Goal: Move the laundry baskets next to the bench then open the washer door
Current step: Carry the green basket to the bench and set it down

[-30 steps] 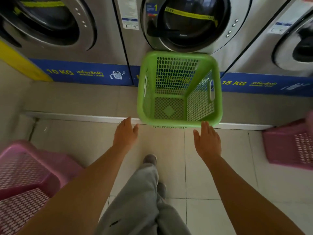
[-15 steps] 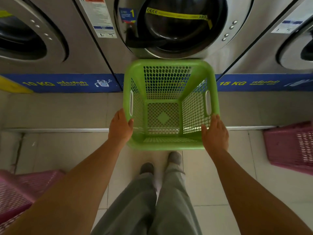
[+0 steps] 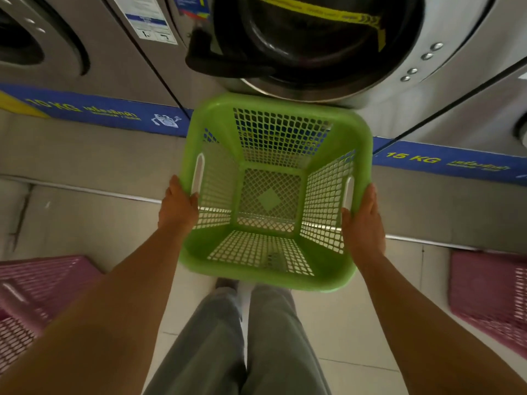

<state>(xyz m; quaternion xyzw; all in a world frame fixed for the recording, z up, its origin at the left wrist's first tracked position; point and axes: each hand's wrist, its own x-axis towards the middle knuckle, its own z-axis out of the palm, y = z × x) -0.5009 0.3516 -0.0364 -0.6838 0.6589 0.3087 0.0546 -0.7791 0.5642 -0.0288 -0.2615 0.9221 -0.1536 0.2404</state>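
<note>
Floor (image 3: 350, 323): pale square tiles w/ thin dark grout lines, running up to a low concrete-grey step (image 3: 85, 155) along the far side. Steel front panels (image 3: 114, 69) rise from the step, split by dark vertical seams. Blue strip (image 3: 94, 109) w/ yellow print runs along their base: "10 KG" at left, "15 KG" at right. White instruction label (image 3: 151, 21) stuck on the left panel. Light is dim, soft; glare on the metal at upper right.
</note>
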